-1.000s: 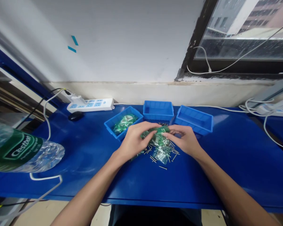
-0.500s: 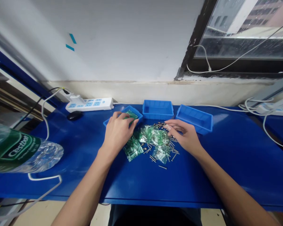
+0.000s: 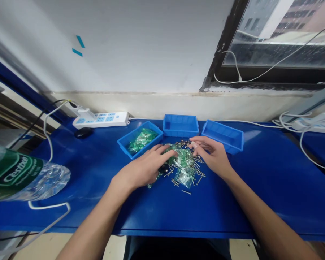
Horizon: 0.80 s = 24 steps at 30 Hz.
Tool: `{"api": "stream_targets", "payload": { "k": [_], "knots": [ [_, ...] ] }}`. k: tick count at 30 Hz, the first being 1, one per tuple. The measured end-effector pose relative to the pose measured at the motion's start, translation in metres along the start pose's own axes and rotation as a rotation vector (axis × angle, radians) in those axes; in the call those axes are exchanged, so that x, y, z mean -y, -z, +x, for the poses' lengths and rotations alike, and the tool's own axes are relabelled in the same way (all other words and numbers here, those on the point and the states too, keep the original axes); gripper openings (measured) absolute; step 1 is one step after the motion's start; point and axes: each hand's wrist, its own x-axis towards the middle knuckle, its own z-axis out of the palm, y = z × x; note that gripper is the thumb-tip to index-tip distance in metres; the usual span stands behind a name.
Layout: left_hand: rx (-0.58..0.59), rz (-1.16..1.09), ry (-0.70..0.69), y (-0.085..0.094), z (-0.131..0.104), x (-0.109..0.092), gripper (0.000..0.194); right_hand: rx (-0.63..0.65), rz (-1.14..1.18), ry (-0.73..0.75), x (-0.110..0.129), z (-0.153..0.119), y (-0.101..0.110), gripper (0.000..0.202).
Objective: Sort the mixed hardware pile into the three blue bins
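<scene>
Fingers of our left hand (image 3: 144,168) are hanging part-open over the green packets (image 3: 185,157); we're unable to tell if they're gripping one. Our right hand (image 3: 213,154) is sitting half-curled beside the loose screws (image 3: 200,173), hold unclear. Packets are lying among screws on the desk (image 3: 195,213); more are sitting in the leftmost blue bin (image 3: 124,150).

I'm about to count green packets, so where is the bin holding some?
In the head view, the bin is left of the middle bin, just beyond the left hand, with the power strip farther left.
</scene>
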Motion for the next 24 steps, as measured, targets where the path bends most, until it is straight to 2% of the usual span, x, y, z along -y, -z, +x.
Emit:
{"api": "stream_targets", "payload": {
  "k": [5, 11, 15, 24],
  "knots": [
    [0.061, -0.018, 0.061, 0.009, -0.004, -0.006, 0.081, -0.001, -0.006, 0.004, 0.001, 0.000, 0.000, 0.018],
    [0.155, -0.012, 0.156, 0.010, -0.007, -0.005, 0.090, 0.001, -0.001, -0.001, 0.002, 0.000, 0.000, 0.018],
    [0.093, 0.014, 0.170, 0.004, -0.005, -0.001, 0.088, 0.005, -0.003, -0.010, 0.001, 0.000, 0.000, 0.019],
    [-0.059, 0.017, 0.073, 0.005, -0.002, 0.002, 0.064, 0.004, -0.011, -0.006, 0.003, -0.001, -0.001, 0.018]
  ]
}}
